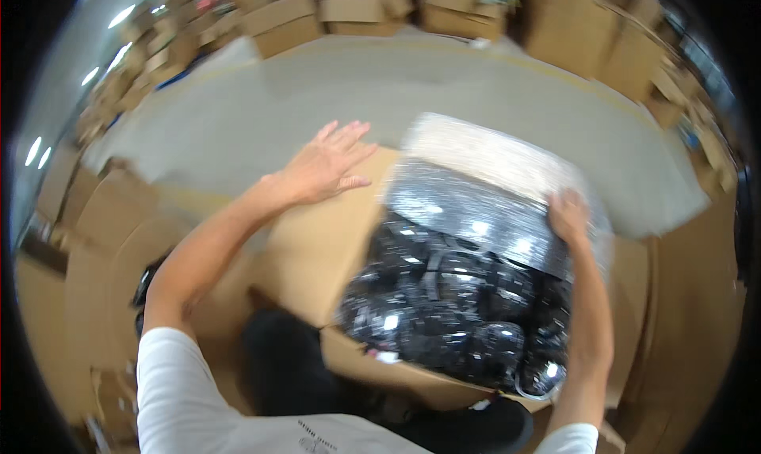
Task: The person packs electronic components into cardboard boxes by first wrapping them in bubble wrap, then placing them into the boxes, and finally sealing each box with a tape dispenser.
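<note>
Film-wrapped bundle [456,288] of black goods lies on cardboard [313,256] at four o'clock; wrapping looks done on its visible face, anything left underneath is hidden. Left hand [329,167], eleven o'clock, is empty, fingers spread; right hand [568,216], three o'clock, touches the bundle, grip unclear.

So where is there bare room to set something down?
Mostly on the grey floor, between the plastic-wrapped bundle and the far cardboard cartons. A smaller bare patch borders the left hand and the bundle's left edge, on the tan cardboard panel. It is crowded at right: the right hand on the bundle, brown cardboard beyond.
</note>
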A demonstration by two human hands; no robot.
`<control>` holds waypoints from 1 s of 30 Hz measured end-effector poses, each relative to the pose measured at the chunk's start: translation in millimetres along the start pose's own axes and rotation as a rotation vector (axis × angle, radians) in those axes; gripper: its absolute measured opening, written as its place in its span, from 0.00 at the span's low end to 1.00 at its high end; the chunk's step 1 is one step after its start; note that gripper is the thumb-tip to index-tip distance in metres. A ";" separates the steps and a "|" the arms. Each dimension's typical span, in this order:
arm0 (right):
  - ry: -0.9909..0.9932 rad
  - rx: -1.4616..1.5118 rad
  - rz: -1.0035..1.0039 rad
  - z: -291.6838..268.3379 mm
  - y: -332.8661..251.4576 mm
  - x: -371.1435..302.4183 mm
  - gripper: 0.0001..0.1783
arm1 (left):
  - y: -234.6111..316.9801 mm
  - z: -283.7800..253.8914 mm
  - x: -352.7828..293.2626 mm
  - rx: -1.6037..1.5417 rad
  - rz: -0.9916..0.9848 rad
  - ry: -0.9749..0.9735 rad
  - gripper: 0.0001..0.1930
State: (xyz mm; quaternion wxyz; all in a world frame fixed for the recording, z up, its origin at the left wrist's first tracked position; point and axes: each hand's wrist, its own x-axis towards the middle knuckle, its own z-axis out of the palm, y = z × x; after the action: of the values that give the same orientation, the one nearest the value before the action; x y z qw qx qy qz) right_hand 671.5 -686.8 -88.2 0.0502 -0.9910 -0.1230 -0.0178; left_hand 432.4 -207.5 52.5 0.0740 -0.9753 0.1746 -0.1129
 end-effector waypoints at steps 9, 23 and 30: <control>0.206 0.139 -0.137 -8.8 48.5 -9.7 0.35 | -21.4 -176.4 -348.2 -0.092 -0.831 0.334 0.21; 0.059 0.408 -0.256 -87.0 -87.9 -310.4 0.20 | 2.9 68.2 -593.2 -0.445 -1.284 -0.213 0.31; -0.180 0.319 -0.023 -84.5 -91.6 -327.6 0.22 | -21.7 71.0 -581.5 -0.109 -1.454 0.236 0.13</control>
State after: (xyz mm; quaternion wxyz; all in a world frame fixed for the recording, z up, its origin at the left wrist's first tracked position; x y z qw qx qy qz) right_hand 329.5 -686.5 -11.0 0.1954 -0.9666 -0.1394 0.0901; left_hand -74.3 27.8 -125.0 -0.0875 -0.8286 -0.5035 -0.2286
